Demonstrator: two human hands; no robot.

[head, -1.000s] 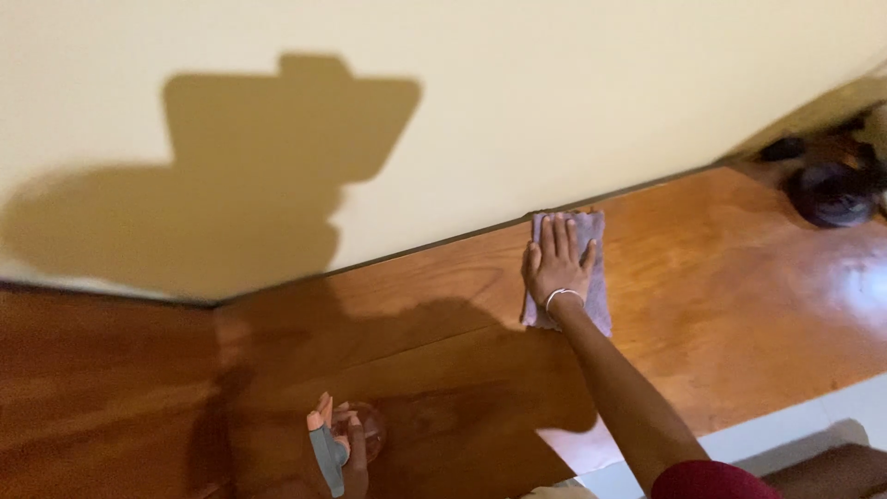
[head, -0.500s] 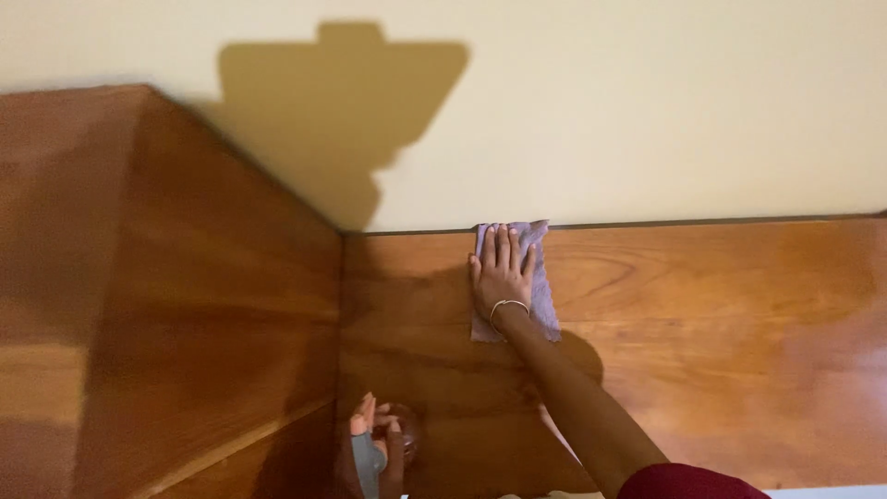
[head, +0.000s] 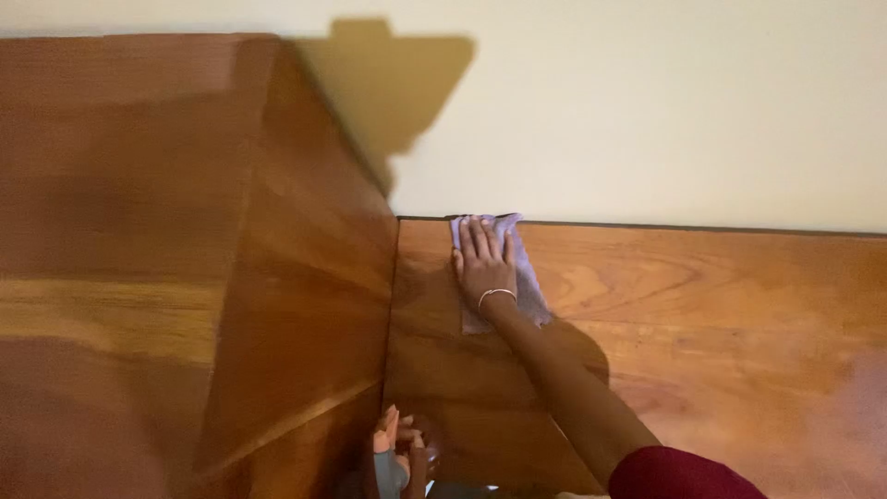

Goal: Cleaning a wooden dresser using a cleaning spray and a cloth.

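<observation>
My right hand (head: 485, 263) lies flat on a grey-purple cloth (head: 530, 282), fingers spread and pointing at the wall, with a thin bracelet on the wrist. The cloth rests on the wooden top (head: 721, 305), at its back edge where it meets the wall, close to the corner with the tall wooden cabinet (head: 185, 240). My left hand (head: 395, 436) sits low at the bottom edge of the view, fingers curled round a small grey-blue object (head: 389, 473). That object is partly cut off and I cannot tell what it is.
A cream wall (head: 665, 111) rises behind the wooden top and carries a dark shadow (head: 388, 83) above the corner. The cabinet's side panel (head: 314, 305) stands upright just left of the cloth. The wooden top runs on to the right.
The view has swung left, bringing the tall cabinet into sight. My right hand and the cloth have slid left along the wall edge towards the corner. My left hand stays low, still holding its object.
</observation>
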